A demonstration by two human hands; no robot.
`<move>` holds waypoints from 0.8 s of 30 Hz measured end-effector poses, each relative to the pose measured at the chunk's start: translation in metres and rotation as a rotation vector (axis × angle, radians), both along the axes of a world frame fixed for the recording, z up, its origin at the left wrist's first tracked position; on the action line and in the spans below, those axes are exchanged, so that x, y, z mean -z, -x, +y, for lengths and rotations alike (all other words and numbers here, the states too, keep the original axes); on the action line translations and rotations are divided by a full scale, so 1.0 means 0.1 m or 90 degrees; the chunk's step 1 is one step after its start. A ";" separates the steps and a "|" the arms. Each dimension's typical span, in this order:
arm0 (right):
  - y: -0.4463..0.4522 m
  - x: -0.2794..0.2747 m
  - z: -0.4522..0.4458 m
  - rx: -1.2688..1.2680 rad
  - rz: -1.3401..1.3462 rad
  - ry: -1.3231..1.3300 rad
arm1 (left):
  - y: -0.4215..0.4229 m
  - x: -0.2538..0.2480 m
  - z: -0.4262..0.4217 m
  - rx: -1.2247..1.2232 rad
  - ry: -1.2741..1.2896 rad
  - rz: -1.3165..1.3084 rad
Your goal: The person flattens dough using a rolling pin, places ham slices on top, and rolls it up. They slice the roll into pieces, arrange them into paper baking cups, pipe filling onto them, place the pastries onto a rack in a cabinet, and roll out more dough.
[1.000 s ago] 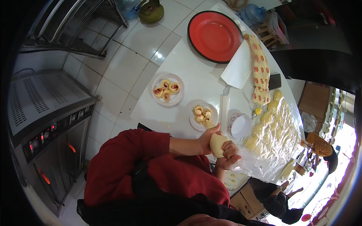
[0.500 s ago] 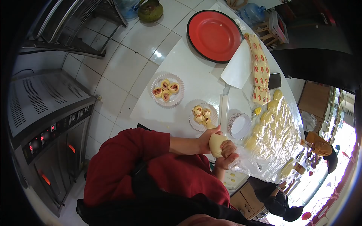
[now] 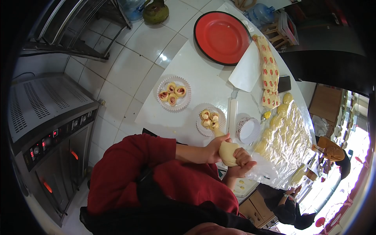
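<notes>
A plump piping bag of pale yellow filling is held between my two hands. My left hand is wrapped round its lower part, near the tip. Closed round the top end is my right hand, with clear plastic trailing beyond it. The bag's narrow end points down at a white fluted paper cup; I cannot tell whether they touch. Inside that cup sit several small dough rolls with pale dollops on them. A second fluted cup holds several rolls with reddish-brown filling showing.
Stacked paper cups stand right of my hands. Clear plastic covers pale yellow pieces on the table. A red round tray and a patterned wrapper lie farther off. An oven stands left; other people are at lower right.
Both hands and the piping bag have shifted slightly right and down. More of the bag's narrow end shows beside the cup. The cups and rolls have not moved.
</notes>
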State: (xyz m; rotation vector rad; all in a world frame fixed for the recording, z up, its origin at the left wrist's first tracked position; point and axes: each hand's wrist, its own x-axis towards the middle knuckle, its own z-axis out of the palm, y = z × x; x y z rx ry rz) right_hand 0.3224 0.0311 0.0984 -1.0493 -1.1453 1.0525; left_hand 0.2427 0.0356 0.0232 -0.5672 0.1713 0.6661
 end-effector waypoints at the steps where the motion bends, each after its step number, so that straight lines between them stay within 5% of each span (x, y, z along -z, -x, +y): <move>1: -0.03 -0.03 0.01 -0.002 0.062 -0.003 | 0.04 -0.11 0.01 0.007 0.004 0.025; 5: -0.07 -0.21 0.11 -0.049 0.308 -0.073 | 0.16 -0.48 0.09 -0.013 -0.026 0.087; 8: 0.24 -0.27 0.24 0.255 0.157 -0.040 | 0.25 -0.62 0.20 -0.160 -0.086 0.122; 9: 0.18 -0.12 0.24 0.103 0.087 -0.093 | 0.29 -0.60 0.23 -0.201 -0.093 0.099; 10: 0.37 -0.09 0.28 0.139 -0.044 -0.052 | 0.34 -0.56 0.28 -0.243 -0.101 0.075; 16: 0.75 0.12 0.50 -0.030 0.190 0.019 | 0.77 -0.49 0.52 -0.280 0.053 0.213; 24: 1.12 0.28 0.68 -0.174 0.102 -0.015 | 1.09 -0.13 0.46 -0.397 0.168 0.203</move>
